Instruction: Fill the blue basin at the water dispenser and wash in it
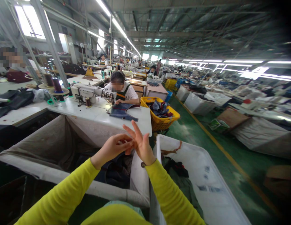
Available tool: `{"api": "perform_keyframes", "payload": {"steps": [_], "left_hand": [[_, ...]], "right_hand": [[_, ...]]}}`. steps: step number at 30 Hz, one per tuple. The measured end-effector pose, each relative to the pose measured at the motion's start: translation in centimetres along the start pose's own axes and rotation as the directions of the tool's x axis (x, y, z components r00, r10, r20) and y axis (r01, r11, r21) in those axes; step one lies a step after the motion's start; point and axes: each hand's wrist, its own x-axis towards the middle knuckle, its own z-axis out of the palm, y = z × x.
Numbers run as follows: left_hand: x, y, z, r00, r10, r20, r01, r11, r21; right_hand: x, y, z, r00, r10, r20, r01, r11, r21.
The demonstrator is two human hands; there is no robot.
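Note:
My left hand (114,147) is closed, its thumb and fingertips pinched together against the fingers of my right hand (142,144). What the pinch holds is hidden; a small orange-pink patch shows just below it, and I cannot tell if that is a finger or a covering. On my right hand two fingers stretch upward and the thumb stands apart, while the other fingers are partly covered by the left. Both hands are in the air above a cloth-lined bin (133,187) with dark fabric pieces (117,175) inside.
To the right stands a white plastic tub (206,175) with dark green cloth. Ahead, a person (127,92) works dark blue fabric (124,111) at a sewing machine (85,93) on a white table (98,115). Beyond it is a yellow basket (159,122) of cloth pieces.

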Motion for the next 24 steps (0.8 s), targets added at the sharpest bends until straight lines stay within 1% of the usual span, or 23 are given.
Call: {"api": "perform_keyframes", "payload": {"steps": [1,2,3,4,5,6,7,8,10,12,13,15,17,18,20,21,23,24], "left_hand": [[0.0,0.0,0.2,0.998,0.065,-0.026,-0.061,0.990,0.124],[0.0,0.0,0.3,0.989,0.138,-0.053,-0.119,0.956,0.268],[0.0,-0.2,0.3,0.976,0.206,-0.069,-0.160,0.898,0.409],[0.1,-0.4,0.3,0.963,0.257,-0.077,-0.180,0.832,0.524],[0.1,-0.7,0.3,0.953,0.288,-0.092,-0.177,0.779,0.601],[0.2,-1.0,0.2,0.948,0.295,-0.121,-0.153,0.754,0.639],[0.3,-1.5,0.1,0.946,0.279,-0.164,-0.114,0.761,0.638],[0.3,-2.0,-0.1,0.946,0.242,-0.216,-0.066,0.796,0.602],[0.5,-2.9,-0.4,0.944,0.129,-0.304,0.023,0.894,0.448],[0.6,-3.5,-0.6,0.940,0.018,-0.340,0.078,0.961,0.266],[0.6,-3.5,-0.7,0.941,-0.014,-0.339,0.084,0.978,0.192],[0.6,-3.2,-0.7,0.953,-0.026,-0.301,0.060,0.993,0.106],[0.5,-2.6,-0.5,0.976,0.009,-0.218,0.017,0.993,0.113],[0.5,-2.2,-0.4,0.982,0.038,-0.184,-0.010,0.988,0.155],[0.3,-1.5,-0.2,0.980,0.129,-0.153,-0.074,0.944,0.322],[0.2,-1.2,-0.1,0.972,0.188,-0.140,-0.111,0.895,0.433],[0.0,-0.8,0.1,0.950,0.301,-0.083,-0.180,0.746,0.641],[0.0,-0.8,0.1,0.942,0.334,-0.041,-0.207,0.671,0.712]], "right_hand": [[0.1,0.3,0.0,1.000,-0.001,-0.013,0.001,1.000,-0.014],[0.1,0.6,-0.1,1.000,-0.001,-0.025,0.001,1.000,-0.027],[0.1,0.8,-0.1,0.999,0.000,-0.037,-0.001,0.999,-0.043],[0.2,0.9,-0.2,0.999,-0.002,-0.052,-0.001,0.998,-0.063],[0.2,0.9,-0.3,0.998,-0.008,-0.064,0.002,0.996,-0.087],[0.1,0.8,-0.4,0.998,-0.017,-0.068,0.010,0.994,-0.108],[0.1,0.7,-0.5,0.997,-0.029,-0.065,0.021,0.992,-0.121],[0.1,0.5,-0.6,0.997,-0.041,-0.061,0.033,0.992,-0.124],[0.1,0.2,-0.8,0.997,-0.053,-0.054,0.047,0.992,-0.114],[0.1,0.0,-1.0,0.997,-0.060,-0.058,0.053,0.992,-0.113],[0.2,0.0,-1.1,0.996,-0.061,-0.059,0.054,0.991,-0.120],[0.3,0.0,-1.2,0.997,-0.056,-0.052,0.048,0.989,-0.142],[0.3,0.0,-1.1,0.997,-0.060,-0.049,0.050,0.981,-0.186],[0.3,0.0,-1.0,0.997,-0.065,-0.053,0.052,0.975,-0.216],[0.2,-0.2,-0.7,0.996,-0.071,-0.055,0.053,0.958,-0.281],[0.2,-0.3,-0.6,0.996,-0.067,-0.054,0.048,0.950,-0.308],[0.2,-0.3,-0.4,0.998,-0.042,-0.056,0.022,0.948,-0.317],[0.3,-0.2,-0.3,0.998,-0.026,-0.063,0.006,0.956,-0.292]]}}
